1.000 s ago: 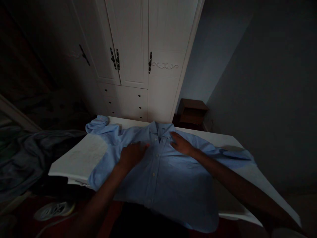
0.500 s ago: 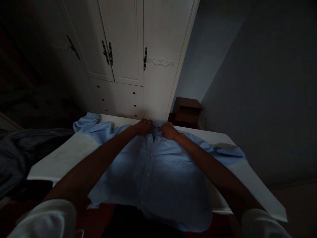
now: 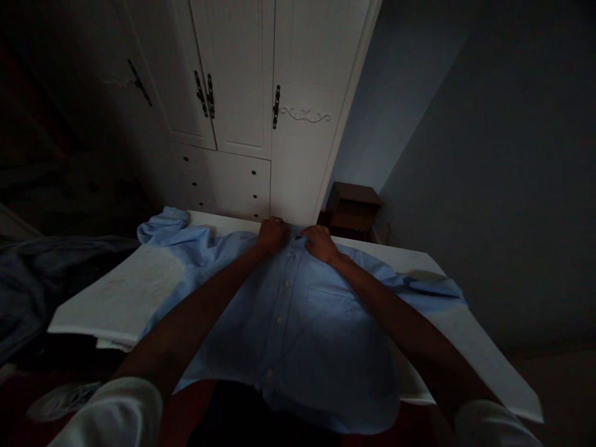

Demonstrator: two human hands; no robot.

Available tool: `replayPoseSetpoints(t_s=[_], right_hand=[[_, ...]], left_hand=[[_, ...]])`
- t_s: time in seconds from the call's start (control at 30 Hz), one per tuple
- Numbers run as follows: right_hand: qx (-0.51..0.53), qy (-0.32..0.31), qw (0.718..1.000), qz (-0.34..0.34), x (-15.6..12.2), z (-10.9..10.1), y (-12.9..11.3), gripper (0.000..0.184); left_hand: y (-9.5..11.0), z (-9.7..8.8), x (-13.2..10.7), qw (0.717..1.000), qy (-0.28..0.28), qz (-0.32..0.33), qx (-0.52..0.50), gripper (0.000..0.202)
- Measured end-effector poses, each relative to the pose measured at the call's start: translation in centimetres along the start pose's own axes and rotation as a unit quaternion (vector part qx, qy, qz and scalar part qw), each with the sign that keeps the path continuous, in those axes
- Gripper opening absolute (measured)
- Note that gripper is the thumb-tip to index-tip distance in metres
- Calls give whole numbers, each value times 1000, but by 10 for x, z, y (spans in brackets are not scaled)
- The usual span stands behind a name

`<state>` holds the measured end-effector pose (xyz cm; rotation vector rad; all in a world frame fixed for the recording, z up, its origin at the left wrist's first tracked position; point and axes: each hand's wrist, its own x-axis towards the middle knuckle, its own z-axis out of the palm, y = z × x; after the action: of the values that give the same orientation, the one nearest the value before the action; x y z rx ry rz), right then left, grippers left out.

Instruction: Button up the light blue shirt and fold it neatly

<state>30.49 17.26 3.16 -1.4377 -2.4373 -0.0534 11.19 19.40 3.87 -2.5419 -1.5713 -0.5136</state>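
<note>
A light blue button-up shirt [image 3: 335, 347] lies front side up across a white board [image 3: 112, 298], its sleeves spread to both sides and its hem hanging over the near edge. At the far edge, my left hand [image 3: 273, 234] grips the left side of the shirt's collar, fingers curled over it. Opposite, my right hand [image 3: 320, 243] holds the collar's right side with thumb and fingers closed. Between the hands a short stretch of collar and the top of the button placket show. The fingertips are partly hidden by the cloth and the dim light.
Behind the board stands a white wardrobe [image 3: 302, 161] with dark handles and drawers. A small brown nightstand [image 3: 356, 208] sits at the back right by a grey wall [image 3: 503, 186]. Dark grey cloth [image 3: 51, 279] lies at the left. A pale coil [image 3: 63, 397] rests on red below.
The placket near the collar has closed up and lies flatter, where a dark gap showed before. My left hand has moved slightly up; the right stays at the collar.
</note>
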Motion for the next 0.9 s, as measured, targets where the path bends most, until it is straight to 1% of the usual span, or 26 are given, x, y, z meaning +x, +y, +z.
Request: replayPoseSetpoints(t_s=[0.1,0.17,0.2,0.23,0.33,0.43,0.5,0.57,0.73,0.83,0.9], right_hand=[[24,-39,994,-102,-1,-3,-7,56],[33,-62,986,-154,-3,-5,-13,57],[36,-69,981,-175,-5,-6,-15,55],[38,-74,978,-193,-6,-6,-17,53],[48,-81,969,-228,-10,-7,-20,44],[61,-76,964,-248,-9,-9,-17,30],[60,-58,964,-252,-9,-11,-13,19],[50,-36,964,-257,-9,-13,-9,13],[-15,-5,965,-261,-20,-6,-4,21],[-54,-6,965,-255,-29,3,-4,25],[-61,-13,967,-249,-33,6,-5,26]], left_hand=[[3,1,-8,999,45,4,-27,29],[3,-1,-13,997,62,4,-52,32],[3,-3,-15,996,57,11,-67,33],[2,-4,-18,995,39,26,-84,32],[1,-5,-29,987,-37,77,-137,30],[-2,-2,-42,981,-77,71,-161,30],[-4,1,-49,979,-95,67,-166,33],[-5,3,-53,977,-109,75,-169,36],[1,5,-59,981,-98,64,-156,29],[7,6,-62,981,-90,61,-164,27],[9,7,-64,980,-87,59,-171,27]])
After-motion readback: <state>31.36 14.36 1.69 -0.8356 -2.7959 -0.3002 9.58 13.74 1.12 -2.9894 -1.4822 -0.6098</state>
